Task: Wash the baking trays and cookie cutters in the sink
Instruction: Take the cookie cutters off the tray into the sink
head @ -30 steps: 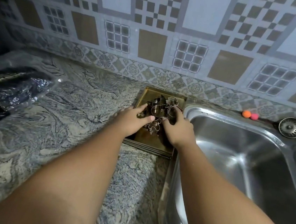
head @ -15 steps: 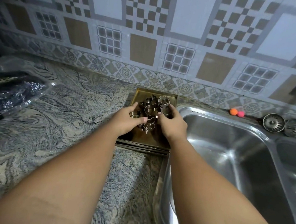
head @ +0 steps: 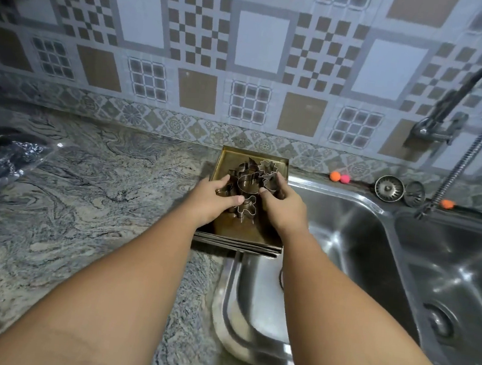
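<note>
Cookie cutters (head: 248, 186), clutched in the curled left hand (head: 212, 200) and right hand (head: 283, 206) on the baking trays (head: 246, 233), may scatter if lifted.

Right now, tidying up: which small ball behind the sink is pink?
The middle ball, just right of the leftmost orange ball; both others are orange.

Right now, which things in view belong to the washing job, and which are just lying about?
Job: baking trays, stacked beside the sink; cookie cutters on the top tray, held by left hand and right hand; tap.
Lying about: sink strainers, coloured balls, plastic bag.
</note>
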